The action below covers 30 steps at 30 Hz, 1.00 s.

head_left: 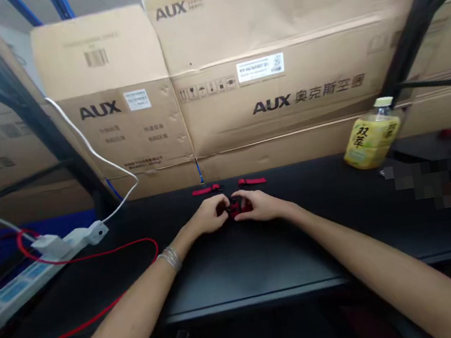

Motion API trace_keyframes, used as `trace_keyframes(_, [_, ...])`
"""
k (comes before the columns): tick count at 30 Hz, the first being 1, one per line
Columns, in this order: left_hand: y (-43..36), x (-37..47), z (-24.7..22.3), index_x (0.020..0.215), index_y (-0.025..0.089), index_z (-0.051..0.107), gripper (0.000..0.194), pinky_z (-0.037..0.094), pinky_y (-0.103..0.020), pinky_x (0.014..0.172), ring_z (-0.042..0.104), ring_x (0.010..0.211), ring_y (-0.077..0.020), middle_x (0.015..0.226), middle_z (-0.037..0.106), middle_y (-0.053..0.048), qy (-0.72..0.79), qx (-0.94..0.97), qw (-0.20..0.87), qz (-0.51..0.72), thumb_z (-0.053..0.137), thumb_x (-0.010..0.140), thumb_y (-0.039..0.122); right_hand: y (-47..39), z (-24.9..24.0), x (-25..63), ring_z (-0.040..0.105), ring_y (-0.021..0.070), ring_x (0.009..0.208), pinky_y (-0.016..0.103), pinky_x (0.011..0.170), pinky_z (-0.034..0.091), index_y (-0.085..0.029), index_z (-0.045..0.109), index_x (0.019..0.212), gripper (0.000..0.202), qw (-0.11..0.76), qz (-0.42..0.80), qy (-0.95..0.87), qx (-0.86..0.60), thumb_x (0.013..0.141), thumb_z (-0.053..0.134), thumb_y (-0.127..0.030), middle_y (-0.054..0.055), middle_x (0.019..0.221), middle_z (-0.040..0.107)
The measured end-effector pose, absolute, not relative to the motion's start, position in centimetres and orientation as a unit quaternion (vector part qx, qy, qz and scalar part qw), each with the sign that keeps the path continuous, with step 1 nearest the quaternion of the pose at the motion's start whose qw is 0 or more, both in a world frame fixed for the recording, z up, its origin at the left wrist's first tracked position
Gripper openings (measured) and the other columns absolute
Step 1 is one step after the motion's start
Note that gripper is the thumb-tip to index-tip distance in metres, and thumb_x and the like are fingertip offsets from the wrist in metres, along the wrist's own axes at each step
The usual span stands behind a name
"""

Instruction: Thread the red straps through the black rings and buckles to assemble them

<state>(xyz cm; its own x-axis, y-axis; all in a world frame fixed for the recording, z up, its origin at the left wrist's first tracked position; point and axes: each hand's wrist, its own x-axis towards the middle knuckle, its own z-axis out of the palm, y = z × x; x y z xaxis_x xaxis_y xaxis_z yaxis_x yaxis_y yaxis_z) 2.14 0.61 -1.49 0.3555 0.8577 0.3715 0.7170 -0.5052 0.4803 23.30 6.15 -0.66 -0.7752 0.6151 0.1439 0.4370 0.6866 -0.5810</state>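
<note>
My left hand (211, 214) and my right hand (261, 205) meet over the middle of the black shelf. Between their curled fingers is a small red strap with a black fitting (234, 208), mostly covered by the fingers. My left fingertips pinch its black side, while my right thumb and fingers close round the red part. Just beyond my hands lie two more red straps with dark buckles, the left strap (205, 190) and the right strap (253, 181). A silvery bracelet circles my left wrist.
Large cardboard boxes (280, 77) stand behind the black shelf (248, 272). A yellow drink bottle (372, 134) stands at the right. At the left is a white power strip (22, 276) with a white cable, and a red cable (102, 308) crosses the shelf. Dark metal posts flank both sides.
</note>
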Motion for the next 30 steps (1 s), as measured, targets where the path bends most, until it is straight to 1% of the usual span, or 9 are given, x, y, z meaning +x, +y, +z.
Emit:
trace_keyframes(5, [0.7, 2.04, -1.7, 0.084, 0.019, 0.054, 0.012, 0.043, -0.027, 0.066, 0.053, 0.068, -0.014, 0.078, 0.059, 0.0, 0.486, 0.813, 0.122, 0.297, 0.052, 0.074, 0.012, 6.11, -0.76, 23.17, 0.058, 0.0132, 0.074, 0.025, 0.068, 0.042, -0.016, 0.062, 0.122, 0.047, 0.179, 0.248, -0.915, -0.263, 0.083, 0.068, -0.04, 0.005, 0.089, 0.067])
trace_keyframes(7, [0.7, 2.01, -1.78, 0.086, 0.019, 0.054, 0.014, 0.044, -0.026, 0.065, 0.054, 0.067, -0.014, 0.078, 0.06, 0.0, 0.483, 0.811, 0.137, 0.3, 0.053, 0.075, 0.012, 6.2, -0.89, 23.15, 0.058, 0.0132, 0.074, 0.025, 0.068, 0.042, -0.015, 0.064, 0.118, 0.043, 0.182, 0.244, -0.918, -0.253, 0.083, 0.068, -0.039, 0.005, 0.09, 0.068])
trace_keyframes(10, [0.66, 2.03, -1.8, 0.092, 0.02, 0.053, 0.019, 0.047, -0.027, 0.068, 0.059, 0.072, -0.0148, 0.084, 0.063, -0.002, 0.477, 0.805, 0.169, 0.309, 0.054, 0.075, 0.012, 6.31, -1.09, 23.11, 0.059, 0.0142, 0.076, 0.025, 0.07, 0.043, -0.014, 0.066, 0.117, 0.041, 0.185, 0.247, -0.918, -0.248, 0.083, 0.068, -0.038, 0.006, 0.091, 0.069])
trace_keyframes(13, [0.59, 2.07, -1.71, 0.096, 0.019, 0.053, 0.023, 0.05, -0.028, 0.074, 0.062, 0.079, -0.016, 0.089, 0.065, -0.003, 0.476, 0.803, 0.17, 0.317, 0.054, 0.075, 0.012, 6.34, -1.18, 23.08, 0.061, 0.0154, 0.079, 0.026, 0.072, 0.045, -0.013, 0.067, 0.117, 0.041, 0.189, 0.242, -0.918, -0.249, 0.083, 0.068, -0.037, 0.008, 0.094, 0.07])
trace_keyframes(16, [0.55, 2.09, -1.61, 0.097, 0.019, 0.054, 0.023, 0.05, -0.028, 0.074, 0.062, 0.078, -0.0157, 0.088, 0.065, -0.003, 0.475, 0.806, 0.163, 0.314, 0.055, 0.075, 0.012, 6.3, -1.15, 23.09, 0.061, 0.0161, 0.08, 0.026, 0.073, 0.045, -0.013, 0.066, 0.119, 0.043, 0.189, 0.242, -0.918, -0.252, 0.083, 0.068, -0.036, 0.009, 0.096, 0.07])
trace_keyframes(21, [0.66, 2.01, -1.7, 0.097, 0.019, 0.057, 0.022, 0.051, -0.028, 0.074, 0.062, 0.078, -0.0153, 0.088, 0.066, -0.003, 0.476, 0.809, 0.157, 0.307, 0.055, 0.075, 0.012, 6.28, -1.1, 23.07, 0.062, 0.0164, 0.078, 0.027, 0.071, 0.045, -0.012, 0.066, 0.121, 0.045, 0.182, 0.247, -0.917, -0.255, 0.083, 0.067, -0.036, 0.009, 0.093, 0.07])
trace_keyframes(30, [0.74, 1.89, -1.73, 0.1, 0.017, 0.061, 0.025, 0.052, -0.029, 0.077, 0.063, 0.082, -0.017, 0.091, 0.067, -0.005, 0.481, 0.813, 0.141, 0.296, 0.055, 0.076, 0.013, 5.99, -0.81, 23.13, 0.064, 0.0177, 0.084, 0.028, 0.076, 0.047, -0.012, 0.066, 0.121, 0.045, 0.184, 0.258, -0.912, -0.261, 0.082, 0.068, -0.035, 0.01, 0.1, 0.071])
